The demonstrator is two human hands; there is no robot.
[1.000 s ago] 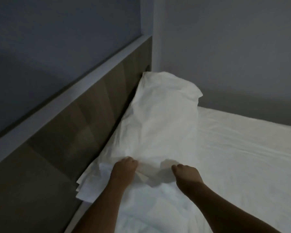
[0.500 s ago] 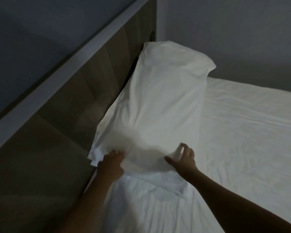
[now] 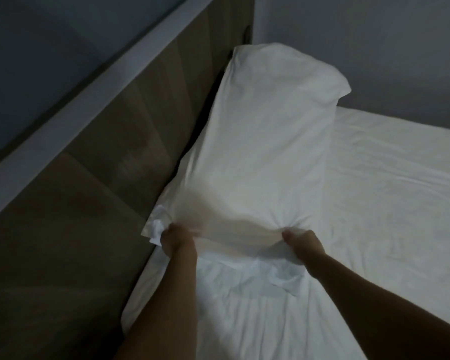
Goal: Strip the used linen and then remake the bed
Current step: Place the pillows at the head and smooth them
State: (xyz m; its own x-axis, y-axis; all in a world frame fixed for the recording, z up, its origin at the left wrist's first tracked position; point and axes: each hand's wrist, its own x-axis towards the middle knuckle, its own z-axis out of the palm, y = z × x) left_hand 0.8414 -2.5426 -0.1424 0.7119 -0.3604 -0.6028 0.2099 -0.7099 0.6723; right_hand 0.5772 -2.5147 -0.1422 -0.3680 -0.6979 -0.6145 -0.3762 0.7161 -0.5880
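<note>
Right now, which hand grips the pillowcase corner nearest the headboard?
The left hand: it grips the pillowcase corner beside the wooden headboard. The right hand bunches the other near corner, out over the sheet.

Pillow (image 3: 265,141): white, in its case, lying lengthwise along the headboard side, far end propped up in the corner, near open end bunched.
Sheet (image 3: 390,193): white, lightly creased, spread over the mattress.

Two forearms come in from the bottom of the frame, both bare, no sleeves showing. The left hand (image 3: 177,239) and right hand (image 3: 305,242) wear no gloves, rings or watch.
</note>
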